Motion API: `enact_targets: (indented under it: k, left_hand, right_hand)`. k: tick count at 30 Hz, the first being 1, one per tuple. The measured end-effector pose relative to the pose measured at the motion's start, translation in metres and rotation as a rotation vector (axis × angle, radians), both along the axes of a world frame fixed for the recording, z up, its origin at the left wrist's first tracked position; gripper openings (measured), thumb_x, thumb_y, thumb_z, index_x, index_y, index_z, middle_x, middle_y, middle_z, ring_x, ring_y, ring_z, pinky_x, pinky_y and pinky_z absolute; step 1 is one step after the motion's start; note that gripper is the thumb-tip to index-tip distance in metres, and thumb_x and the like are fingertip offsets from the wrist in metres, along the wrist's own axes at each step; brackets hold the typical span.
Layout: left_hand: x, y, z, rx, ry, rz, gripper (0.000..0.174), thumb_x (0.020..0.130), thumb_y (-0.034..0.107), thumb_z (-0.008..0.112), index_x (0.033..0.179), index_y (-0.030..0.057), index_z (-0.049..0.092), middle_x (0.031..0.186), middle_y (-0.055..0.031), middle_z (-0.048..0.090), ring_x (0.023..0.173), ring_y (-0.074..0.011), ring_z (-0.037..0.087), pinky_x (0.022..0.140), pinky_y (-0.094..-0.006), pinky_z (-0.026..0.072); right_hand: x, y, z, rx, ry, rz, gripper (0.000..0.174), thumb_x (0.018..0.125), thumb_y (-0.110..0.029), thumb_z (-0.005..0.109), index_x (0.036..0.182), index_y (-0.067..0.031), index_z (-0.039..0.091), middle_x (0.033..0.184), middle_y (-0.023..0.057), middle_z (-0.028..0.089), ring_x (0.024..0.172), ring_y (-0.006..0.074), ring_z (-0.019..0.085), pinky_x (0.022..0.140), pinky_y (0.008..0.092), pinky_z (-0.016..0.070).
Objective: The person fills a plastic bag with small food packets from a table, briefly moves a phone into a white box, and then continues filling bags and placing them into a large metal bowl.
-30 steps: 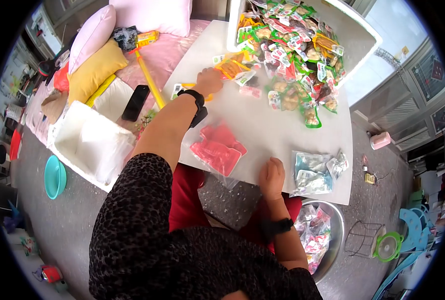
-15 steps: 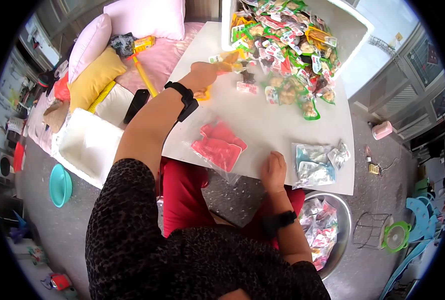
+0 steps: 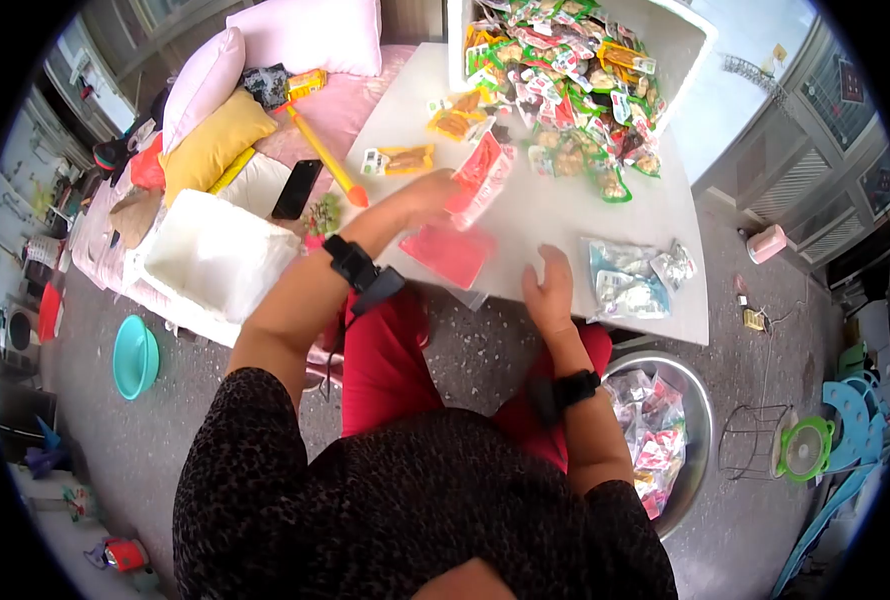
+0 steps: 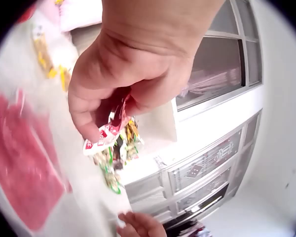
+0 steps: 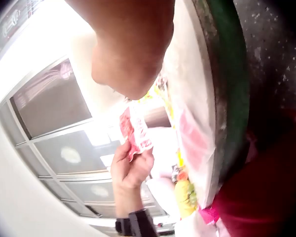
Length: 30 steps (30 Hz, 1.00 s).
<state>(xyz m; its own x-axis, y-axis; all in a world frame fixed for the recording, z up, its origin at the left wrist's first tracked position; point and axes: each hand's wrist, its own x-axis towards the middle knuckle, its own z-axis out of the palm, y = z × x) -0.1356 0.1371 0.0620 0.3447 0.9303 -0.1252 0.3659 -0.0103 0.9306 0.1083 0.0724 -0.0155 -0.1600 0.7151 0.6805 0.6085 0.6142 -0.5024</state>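
My left hand (image 3: 433, 198) pinches a small red-and-white snack packet (image 3: 480, 180) above the table (image 3: 515, 240). The left wrist view shows thumb and fingers on the packet's edge, its printed label (image 4: 106, 137) hanging below. Just below this hand lies a clear bag of red packets (image 3: 450, 257) near the table's front edge. My right hand (image 3: 550, 285) holds nothing, fingers loosely bent at the front edge, left of a clear bag with blue-and-silver packets (image 3: 625, 285). Two orange snack packets (image 3: 400, 159) (image 3: 457, 123) lie beyond my left hand.
A white foam box (image 3: 703, 60) full of mixed snack packets (image 3: 585, 90) stands at the back, some spilling forward. A second foam box (image 3: 155, 262), a phone (image 3: 298, 190) and a yellow stick (image 3: 323, 148) are at left. A metal basin (image 3: 703, 430) holds bagged packets at lower right.
My left hand has drawn back from the orange packets toward me, now with the red-and-white packet that lay on the table. My right hand has lifted its fingers and opened a little.
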Motion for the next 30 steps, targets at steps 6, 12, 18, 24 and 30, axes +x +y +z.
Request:
enact_targets:
  k: [6,12,18,24,30]
  left_hand:
    - [0.078,-0.073,-0.053,-0.139,-0.545,-0.013,0.029,0.078,0.024,0.049,0.1,0.0052,0.046,0.092,-0.0071,0.051,0.08,-0.0187,0.053,0.064,-0.0291,0.0449]
    - [0.109,-0.102,-0.031,-0.235,-0.569,0.037,0.032,0.08,0.027,0.044,0.102,0.0043,0.045,0.1,-0.0067,0.048,0.098,-0.0163,0.044,0.08,-0.032,0.0363]
    - [0.089,-0.094,-0.036,0.408,0.394,0.091,0.049,0.073,0.036,0.051,0.11,0.0051,0.042,0.111,-0.0127,0.042,0.107,-0.0273,0.036,0.09,-0.0384,0.0269]
    - [0.06,-0.097,-0.065,0.716,0.811,0.093,0.055,0.063,0.037,0.059,0.109,0.0128,0.045,0.112,-0.0097,0.041,0.11,-0.0306,0.031,0.092,-0.0436,0.0224]
    - [0.064,-0.102,-0.077,0.67,0.829,0.134,0.047,0.064,0.027,0.056,0.106,0.0093,0.046,0.112,-0.0115,0.042,0.109,-0.0344,0.032,0.092,-0.046,0.0232]
  right_hand:
    - [-0.028,-0.042,0.04,0.093,-0.204,0.131,0.051,0.059,-0.011,0.062,0.103,0.0018,0.041,0.104,0.0193,0.043,0.096,0.0357,0.043,0.081,0.0402,0.0351]
    - [-0.007,-0.042,0.015,0.006,0.046,0.131,0.029,0.073,-0.004,0.05,0.101,0.001,0.045,0.095,0.0179,0.049,0.089,0.0317,0.048,0.076,0.0346,0.0391]
    - [0.019,-0.047,0.014,-0.469,0.863,0.115,0.022,0.079,-0.005,0.041,0.099,-0.0002,0.049,0.088,0.0085,0.055,0.081,0.0179,0.053,0.071,0.0277,0.043]
    - [0.038,-0.051,0.024,-0.873,1.354,0.176,0.025,0.079,-0.007,0.04,0.104,-0.0011,0.043,0.096,0.0101,0.053,0.082,0.0206,0.055,0.065,0.0334,0.0477]
    - [0.033,-0.063,0.013,-1.035,1.368,0.282,0.024,0.08,-0.005,0.038,0.103,-0.0037,0.044,0.094,0.0101,0.055,0.077,0.0211,0.058,0.062,0.0325,0.0498]
